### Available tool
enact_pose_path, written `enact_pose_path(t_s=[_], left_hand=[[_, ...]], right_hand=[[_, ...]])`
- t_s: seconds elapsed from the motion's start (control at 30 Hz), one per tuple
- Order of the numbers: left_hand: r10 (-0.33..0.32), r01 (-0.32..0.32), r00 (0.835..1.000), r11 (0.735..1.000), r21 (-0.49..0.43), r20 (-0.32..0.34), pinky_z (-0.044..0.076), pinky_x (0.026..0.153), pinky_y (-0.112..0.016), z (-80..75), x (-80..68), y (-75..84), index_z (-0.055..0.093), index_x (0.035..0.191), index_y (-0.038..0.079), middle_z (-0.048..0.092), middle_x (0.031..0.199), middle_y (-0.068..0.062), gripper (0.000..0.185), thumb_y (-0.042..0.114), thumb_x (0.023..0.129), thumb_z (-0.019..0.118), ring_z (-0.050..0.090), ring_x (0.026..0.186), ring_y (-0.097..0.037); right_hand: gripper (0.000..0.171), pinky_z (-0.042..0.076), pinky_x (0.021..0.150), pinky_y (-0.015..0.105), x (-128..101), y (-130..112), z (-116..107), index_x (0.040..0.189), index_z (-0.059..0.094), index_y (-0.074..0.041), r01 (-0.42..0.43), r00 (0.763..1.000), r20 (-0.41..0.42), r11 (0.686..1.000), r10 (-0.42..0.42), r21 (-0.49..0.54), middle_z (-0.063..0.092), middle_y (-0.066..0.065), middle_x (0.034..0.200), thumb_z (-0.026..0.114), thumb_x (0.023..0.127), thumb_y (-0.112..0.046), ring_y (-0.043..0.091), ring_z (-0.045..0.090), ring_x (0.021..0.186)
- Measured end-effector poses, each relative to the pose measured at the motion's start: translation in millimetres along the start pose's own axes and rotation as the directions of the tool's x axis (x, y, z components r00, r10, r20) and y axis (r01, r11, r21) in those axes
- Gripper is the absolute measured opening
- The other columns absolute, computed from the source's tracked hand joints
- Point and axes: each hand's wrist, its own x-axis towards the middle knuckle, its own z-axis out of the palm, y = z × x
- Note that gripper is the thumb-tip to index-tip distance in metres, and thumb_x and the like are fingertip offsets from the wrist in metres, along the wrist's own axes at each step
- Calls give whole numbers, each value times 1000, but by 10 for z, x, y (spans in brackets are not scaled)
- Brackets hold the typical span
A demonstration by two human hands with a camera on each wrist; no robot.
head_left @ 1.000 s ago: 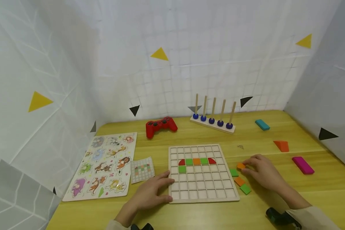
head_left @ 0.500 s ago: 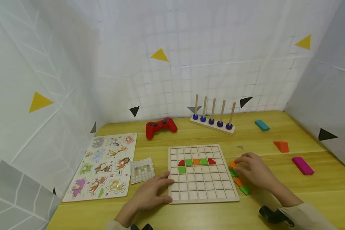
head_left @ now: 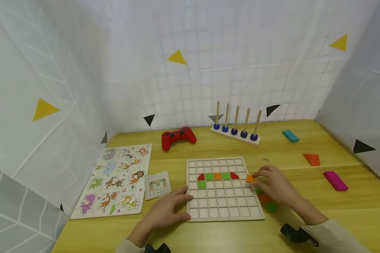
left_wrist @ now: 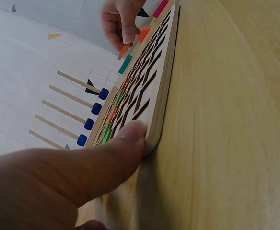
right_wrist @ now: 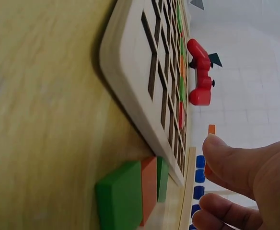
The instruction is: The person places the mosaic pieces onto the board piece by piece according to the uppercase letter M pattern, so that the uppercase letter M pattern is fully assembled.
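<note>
The right hand [head_left: 277,186] pinches an orange square tile [head_left: 250,178] at its fingertips, just over the wooden grid board's [head_left: 223,215] right edge. The left hand [head_left: 168,209] rests flat, fingers relaxed, holding the board's left edge.

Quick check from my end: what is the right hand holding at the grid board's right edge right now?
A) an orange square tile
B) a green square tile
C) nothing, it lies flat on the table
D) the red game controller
A: the right hand pinches an orange square tile in its fingertips, at the right edge of the grid board.
</note>
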Motion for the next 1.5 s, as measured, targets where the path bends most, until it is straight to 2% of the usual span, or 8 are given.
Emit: enact_pose_path(t_s=[0.3, 0.8, 1.13, 1.33, 1.5], left_hand=[[8, -8, 1000, 1000, -2, -4, 39, 111, -56, 18, -8, 0, 58, 137, 24, 40, 158, -5, 58, 51, 87, 68, 44, 141, -33], [10, -10, 1000, 1000, -2, -5, 39, 111, -56, 28, -21, 16, 58, 137, 24, 40, 158, -5, 57, 51, 87, 68, 44, 141, -33], [5, -5, 1000, 1000, 15, -9, 39, 111, -57, 20, -26, 1, 58, 137, 23, 40, 158, -6, 57, 50, 87, 68, 44, 141, -33], [11, -10, 1000, 1000, 21, -22, 39, 112, -56, 9, -10, -1, 59, 137, 23, 40, 158, -5, 55, 46, 88, 69, 43, 141, -32], [9, -9, 1000, 1000, 12, -13, 39, 112, -56, 9, -3, -1, 59, 137, 22, 39, 158, -5, 55, 44, 88, 70, 43, 142, -32]], right_hand=[[18, 54, 80, 45, 32, -67, 52, 99, 75, -11, 27, 1000, -5, 1000, -27, 3, 65, 9, 105, 78, 83, -17, 27, 59, 97], [15, 53, 83, 48, 16, -130, 92, 98, 75, -12, -14, 999, 46, 999, 12, 31, 63, 11, 108, 77, 84, -19, 29, 58, 99], [18, 53, 83, 48, 39, -182, 139, 100, 74, -12, 35, 998, 45, 999, -35, 19, 63, 10, 109, 77, 84, -20, 28, 58, 100], [19, 53, 83, 46, 118, -348, 213, 101, 74, -10, 84, 994, 61, 996, -86, 42, 63, 10, 108, 77, 84, -19, 27, 58, 100], [19, 53, 82, 42, 182, -503, 341, 100, 75, -12, 120, 987, 106, 991, -125, 51, 62, 8, 107, 77, 84, -22, 25, 56, 99]])
